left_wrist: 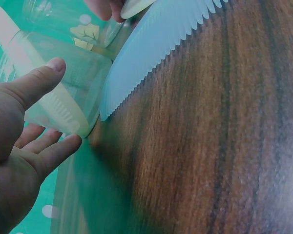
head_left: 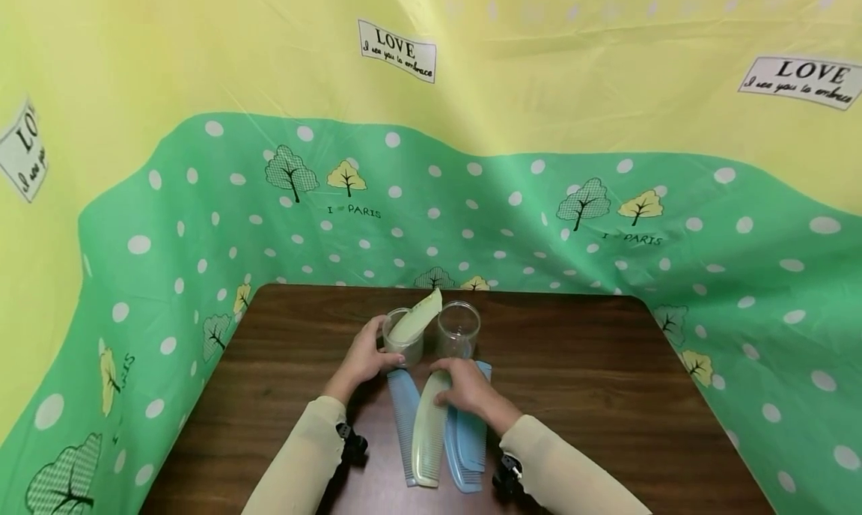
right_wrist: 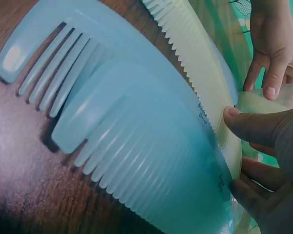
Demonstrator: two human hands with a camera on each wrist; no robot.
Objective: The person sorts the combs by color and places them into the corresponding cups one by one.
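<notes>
My left hand (head_left: 364, 358) holds the left clear glass cup (head_left: 409, 352) from its side, thumb in front of the wall. A pale green comb (head_left: 417, 317) leans in that cup, its upper end sticking out past the rim toward the right. With thumb and fingers, my right hand (head_left: 469, 387) pinches the upper end of another pale green comb (head_left: 426, 440), which overlaps blue combs. One blue comb (head_left: 402, 404) lies to its left; more blue combs (right_wrist: 151, 146) overlap each other on its right, below the right hand.
A second clear glass cup (head_left: 459, 319) stands just right of the first, beyond the right hand. Everything rests on a dark wooden table (head_left: 572, 395). A patterned green and yellow cloth (head_left: 485, 208) hangs around the table's back and sides.
</notes>
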